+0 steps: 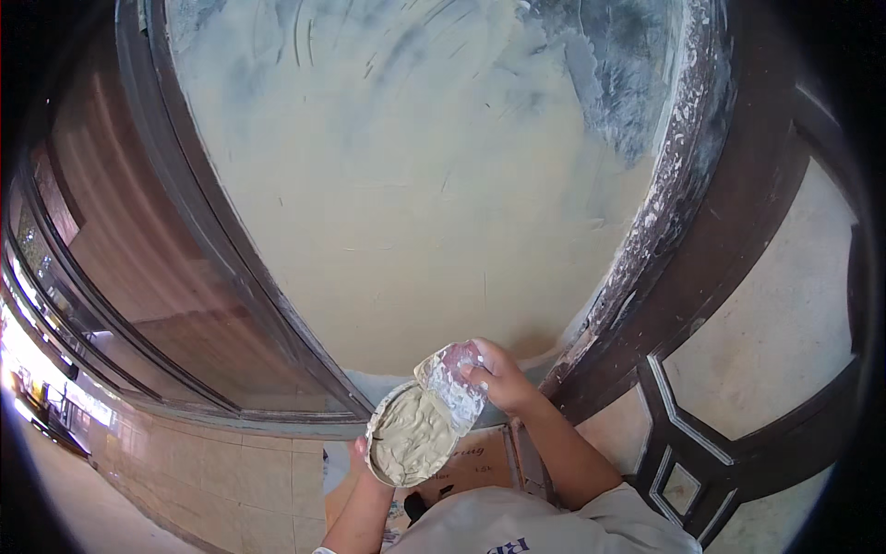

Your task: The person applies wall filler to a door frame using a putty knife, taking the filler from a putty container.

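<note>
My left hand (367, 482) holds up a shallow round tub (371, 427) from below and from its left side; most of its fingers are hidden beneath it. Thick, pale greenish-cream putty (413, 439) fills the tub in uneven folds. With its fingers wrapped around the upper part, my right hand (499, 377) grips a flat putty spreader (455, 392) smeared with white and cream. The spreader's lower side is at the tub's right rim. Before me rises a panel (415, 222) coated in cream filler, with bluish-grey patches showing towards the top.
A dark frame spotted with white (666, 175) borders the panel on the right, with a dark wooden door (729, 369) beyond it. To the left stands a brown glazed panel (175, 222). Below are floor tiles (249, 471) and a printed cardboard sheet (484, 471) near my body.
</note>
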Available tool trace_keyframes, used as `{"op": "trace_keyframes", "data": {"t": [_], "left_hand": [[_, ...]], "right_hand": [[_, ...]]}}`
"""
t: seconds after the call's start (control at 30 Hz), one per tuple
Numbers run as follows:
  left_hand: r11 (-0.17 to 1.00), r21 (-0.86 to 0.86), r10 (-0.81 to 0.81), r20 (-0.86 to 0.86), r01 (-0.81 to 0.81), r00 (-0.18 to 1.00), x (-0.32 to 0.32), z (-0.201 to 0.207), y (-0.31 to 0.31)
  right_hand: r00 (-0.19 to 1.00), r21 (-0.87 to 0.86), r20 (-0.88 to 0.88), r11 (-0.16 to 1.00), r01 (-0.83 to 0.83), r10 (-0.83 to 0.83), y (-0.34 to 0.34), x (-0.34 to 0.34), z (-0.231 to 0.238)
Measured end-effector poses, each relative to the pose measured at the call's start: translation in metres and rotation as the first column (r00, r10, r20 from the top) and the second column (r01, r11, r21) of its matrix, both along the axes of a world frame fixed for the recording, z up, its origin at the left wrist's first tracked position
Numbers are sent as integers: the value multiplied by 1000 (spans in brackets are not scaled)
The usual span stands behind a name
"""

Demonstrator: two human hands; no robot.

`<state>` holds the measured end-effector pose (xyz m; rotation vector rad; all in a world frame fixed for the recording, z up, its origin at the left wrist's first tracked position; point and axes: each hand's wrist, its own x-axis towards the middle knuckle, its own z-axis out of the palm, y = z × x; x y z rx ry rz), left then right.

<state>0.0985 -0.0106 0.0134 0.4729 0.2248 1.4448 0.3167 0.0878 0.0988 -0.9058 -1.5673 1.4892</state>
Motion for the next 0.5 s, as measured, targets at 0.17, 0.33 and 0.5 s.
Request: {"op": "trace_keyframes", "data": {"t": [0.17,0.33,0.5], "left_hand": [[1000,-16,1,10,-1,1000,45,-1,-5],[999,-29,25,8,-25,1000,64,4,-5],[998,-19,68,5,-68,998,78,12,-7]], "right_hand": [[977,101,-45,972,213,-210,15,24,-28],[894,91,-200,901,424,-400,27,39,-21],[860,81,-365,908,411,-356,21,57,-16]]}}
